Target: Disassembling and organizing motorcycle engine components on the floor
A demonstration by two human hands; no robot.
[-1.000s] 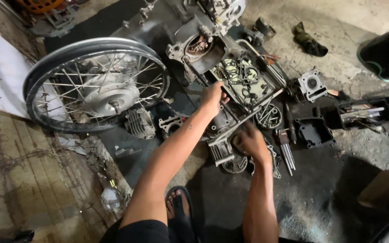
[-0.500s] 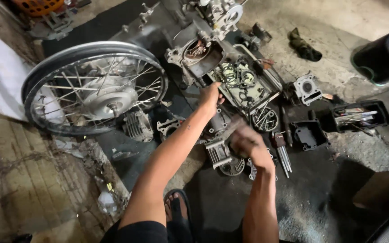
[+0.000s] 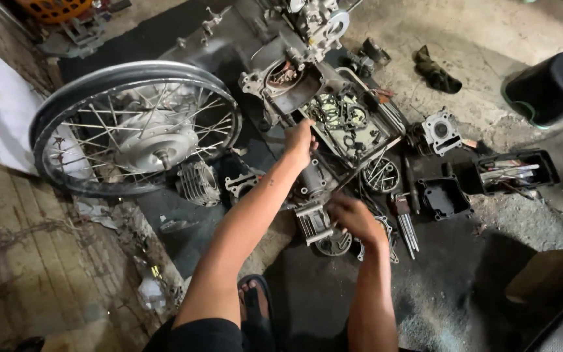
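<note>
The left hand (image 3: 300, 140) has its fingers curled on the edge of the one parts tray (image 3: 350, 124). The right hand (image 3: 353, 218) rests, fingers loosely bent, on a grey engine casting (image 3: 312, 221). One spoked wheel (image 3: 135, 127) lies beside them.

right hand (image 3: 354, 218) motion-blurred, orange crate (image 3: 57, 9) cropped by top edge

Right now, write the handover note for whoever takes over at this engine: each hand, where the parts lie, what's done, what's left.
Left hand: resting on the edge of the parts tray, grip unclear.
Right hand: on the metal engine part on the floor, grip hidden.
Around: spoked wheel and finned cylinder to the left, open engine case above the tray, tool box to the right.
Done: engine stripped, parts laid out.
Left: all parts lie loose, none refitted.
</note>
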